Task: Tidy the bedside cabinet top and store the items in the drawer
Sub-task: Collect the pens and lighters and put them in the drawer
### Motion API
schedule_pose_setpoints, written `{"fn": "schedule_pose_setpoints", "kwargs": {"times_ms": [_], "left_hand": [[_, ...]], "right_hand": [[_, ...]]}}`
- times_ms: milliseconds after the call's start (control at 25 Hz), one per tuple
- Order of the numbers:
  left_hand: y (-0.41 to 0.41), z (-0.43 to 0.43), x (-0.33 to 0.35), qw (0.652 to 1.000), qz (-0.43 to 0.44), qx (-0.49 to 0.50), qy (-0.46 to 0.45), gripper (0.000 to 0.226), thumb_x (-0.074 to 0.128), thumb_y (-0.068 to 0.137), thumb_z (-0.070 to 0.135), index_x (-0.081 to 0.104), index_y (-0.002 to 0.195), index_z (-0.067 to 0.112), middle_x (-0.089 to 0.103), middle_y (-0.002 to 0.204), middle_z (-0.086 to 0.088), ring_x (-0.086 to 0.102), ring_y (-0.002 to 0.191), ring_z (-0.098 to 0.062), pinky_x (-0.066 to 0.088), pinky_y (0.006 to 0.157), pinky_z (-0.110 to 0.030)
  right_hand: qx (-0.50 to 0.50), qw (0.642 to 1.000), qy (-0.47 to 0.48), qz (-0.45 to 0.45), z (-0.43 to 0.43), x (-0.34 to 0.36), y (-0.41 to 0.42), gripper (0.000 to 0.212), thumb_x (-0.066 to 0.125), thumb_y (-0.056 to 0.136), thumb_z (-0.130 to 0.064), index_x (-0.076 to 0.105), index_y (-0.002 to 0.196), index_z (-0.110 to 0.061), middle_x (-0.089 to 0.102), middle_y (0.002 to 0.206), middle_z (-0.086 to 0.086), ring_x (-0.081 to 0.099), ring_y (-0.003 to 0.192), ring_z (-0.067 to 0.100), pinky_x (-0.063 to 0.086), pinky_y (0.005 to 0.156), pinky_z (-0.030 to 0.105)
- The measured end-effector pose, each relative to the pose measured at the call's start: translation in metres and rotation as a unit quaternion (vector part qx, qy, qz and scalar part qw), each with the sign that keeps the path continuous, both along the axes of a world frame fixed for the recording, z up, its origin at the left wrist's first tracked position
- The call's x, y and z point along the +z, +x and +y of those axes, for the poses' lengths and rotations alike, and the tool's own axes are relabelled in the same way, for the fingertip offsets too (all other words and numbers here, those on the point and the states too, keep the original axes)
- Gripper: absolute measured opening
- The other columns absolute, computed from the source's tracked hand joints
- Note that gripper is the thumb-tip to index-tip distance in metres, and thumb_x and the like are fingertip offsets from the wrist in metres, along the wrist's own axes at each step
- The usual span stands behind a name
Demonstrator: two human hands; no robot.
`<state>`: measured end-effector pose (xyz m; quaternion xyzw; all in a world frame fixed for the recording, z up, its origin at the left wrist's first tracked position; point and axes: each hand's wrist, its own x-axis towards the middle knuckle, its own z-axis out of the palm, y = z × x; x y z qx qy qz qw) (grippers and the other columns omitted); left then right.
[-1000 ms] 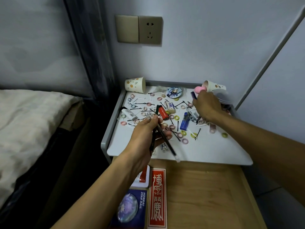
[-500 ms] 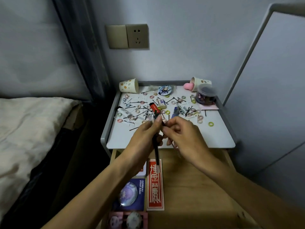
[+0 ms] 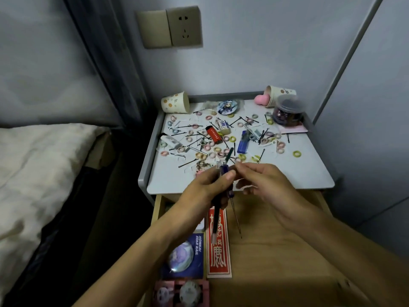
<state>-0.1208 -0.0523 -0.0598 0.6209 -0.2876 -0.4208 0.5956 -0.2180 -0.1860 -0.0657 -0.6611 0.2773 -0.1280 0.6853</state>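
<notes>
My left hand point(image 3: 205, 191) grips a bundle of pens point(image 3: 215, 220) above the open wooden drawer point(image 3: 276, 235); a black pen and a thin refill hang down from the fist, and a green tip sticks up. My right hand point(image 3: 265, 185) hovers just right of it, with fingertips at the pens' upper ends and thumb apart. Behind the hands, the white cabinet top point(image 3: 305, 171) is strewn with several hair ties and bobby pins, a red lighter point(image 3: 213, 135), a blue lighter point(image 3: 242, 144) and a round badge point(image 3: 225, 106).
Two paper cups lie tipped at the back, one on the left point(image 3: 174, 103) and one on the right point(image 3: 281, 93) beside a pink sponge point(image 3: 262, 100) and a clear jar point(image 3: 287, 111). The drawer holds a red card point(image 3: 219, 251) and badge cards point(image 3: 183, 255). A bed point(image 3: 33, 173) is on the left.
My right hand left the back right of the cabinet top and came to my left hand. The bundle in my left hand has gained a blue pen and turned more upright.
</notes>
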Motion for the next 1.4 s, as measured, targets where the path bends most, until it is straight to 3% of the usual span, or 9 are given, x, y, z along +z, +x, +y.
{"fn": "schedule_pose_setpoints", "kwargs": {"times_ms": [200, 320, 440, 520, 600, 680, 880, 1240, 1400], "left_hand": [[0.000, -0.001, -0.001, 0.996, 0.015, -0.085, -0.009, 0.039, 0.056, 0.096, 0.033, 0.058, 0.118, 0.002, 0.061, 0.088, -0.014, 0.056, 0.075, -0.017, 0.047, 0.072, -0.028], [-0.004, 0.000, 0.003, 0.998, 0.008, -0.067, -0.006, 0.026, 0.051, 0.098, 0.032, 0.063, 0.113, 0.014, 0.072, 0.105, -0.007, 0.065, 0.092, -0.015, 0.049, 0.079, -0.024], [-0.002, 0.000, 0.002, 0.999, 0.042, -0.010, -0.020, 0.032, 0.048, 0.098, 0.028, 0.059, 0.119, 0.006, 0.072, 0.111, -0.010, 0.069, 0.104, -0.022, 0.053, 0.091, -0.030], [0.001, 0.002, 0.002, 0.994, 0.085, 0.059, -0.035, 0.029, 0.049, 0.099, 0.025, 0.058, 0.115, 0.002, 0.073, 0.105, -0.013, 0.070, 0.097, -0.027, 0.057, 0.086, -0.033], [0.003, 0.004, 0.005, 0.987, 0.106, 0.111, -0.041, 0.023, 0.051, 0.099, 0.024, 0.054, 0.104, 0.002, 0.068, 0.081, -0.011, 0.063, 0.068, -0.025, 0.055, 0.063, -0.028], [0.003, 0.005, 0.007, 0.985, 0.103, 0.128, -0.042, 0.016, 0.055, 0.097, 0.023, 0.049, 0.095, 0.009, 0.048, 0.065, -0.003, 0.036, 0.051, -0.013, 0.033, 0.044, -0.020], [-0.003, 0.003, 0.002, 0.990, 0.083, 0.113, -0.013, 0.030, 0.063, 0.094, 0.022, 0.049, 0.068, 0.014, 0.039, 0.056, 0.002, 0.022, 0.046, -0.008, 0.016, 0.043, -0.021], [0.008, 0.019, -0.005, 0.981, 0.107, 0.160, -0.007, 0.022, 0.071, 0.086, 0.015, 0.062, 0.093, -0.005, 0.047, 0.065, -0.005, 0.025, 0.039, -0.006, 0.022, 0.035, -0.017], [0.009, 0.023, -0.003, 0.981, 0.113, 0.156, -0.007, 0.021, 0.071, 0.087, 0.012, 0.056, 0.073, 0.007, 0.051, 0.057, 0.002, 0.027, 0.037, -0.004, 0.021, 0.035, -0.017]], "right_hand": [[0.024, 0.993, 0.113, -0.034, 0.006, -0.005, 0.002, 0.026, 0.054, 0.097, -0.024, 0.071, 0.101, -0.005, 0.072, 0.088, 0.010, 0.067, 0.072, 0.017, 0.050, 0.071, 0.035], [-0.080, 0.985, 0.125, -0.089, -0.002, 0.002, 0.000, 0.028, 0.045, 0.102, -0.023, 0.064, 0.098, -0.003, 0.069, 0.088, 0.012, 0.065, 0.078, 0.020, 0.049, 0.064, 0.029], [-0.188, 0.957, 0.152, -0.162, -0.011, 0.009, -0.003, 0.024, 0.035, 0.105, -0.019, 0.053, 0.093, -0.009, 0.066, 0.072, 0.007, 0.067, 0.069, 0.021, 0.056, 0.067, 0.033], [-0.193, 0.966, 0.090, -0.149, -0.009, 0.010, -0.007, 0.026, 0.035, 0.106, -0.021, 0.054, 0.090, -0.010, 0.053, 0.062, 0.001, 0.056, 0.053, 0.015, 0.052, 0.055, 0.028], [-0.120, 0.989, -0.036, -0.080, 0.000, 0.005, -0.013, 0.031, 0.038, 0.104, -0.025, 0.062, 0.090, -0.011, 0.043, 0.061, -0.002, 0.041, 0.049, 0.008, 0.037, 0.047, 0.019], [-0.022, 0.996, -0.084, -0.016, 0.012, -0.003, -0.016, 0.031, 0.042, 0.103, -0.026, 0.068, 0.092, -0.014, 0.043, 0.064, -0.004, 0.037, 0.050, 0.004, 0.029, 0.046, 0.016], [0.103, 0.994, 0.024, -0.004, 0.024, -0.013, -0.019, 0.027, 0.044, 0.102, -0.012, 0.068, 0.111, -0.021, 0.046, 0.074, 0.005, 0.044, 0.066, 0.012, 0.036, 0.058, 0.023], [0.136, 0.986, 0.090, 0.015, 0.032, -0.014, -0.023, 0.019, 0.063, 0.089, -0.008, 0.071, 0.106, -0.009, 0.072, 0.084, 0.010, 0.068, 0.078, 0.020, 0.057, 0.077, 0.033], [0.122, 0.990, 0.065, 0.029, 0.037, -0.014, -0.023, 0.019, 0.070, 0.083, -0.014, 0.065, 0.099, -0.005, 0.075, 0.086, 0.010, 0.072, 0.078, 0.020, 0.058, 0.073, 0.030]]}}
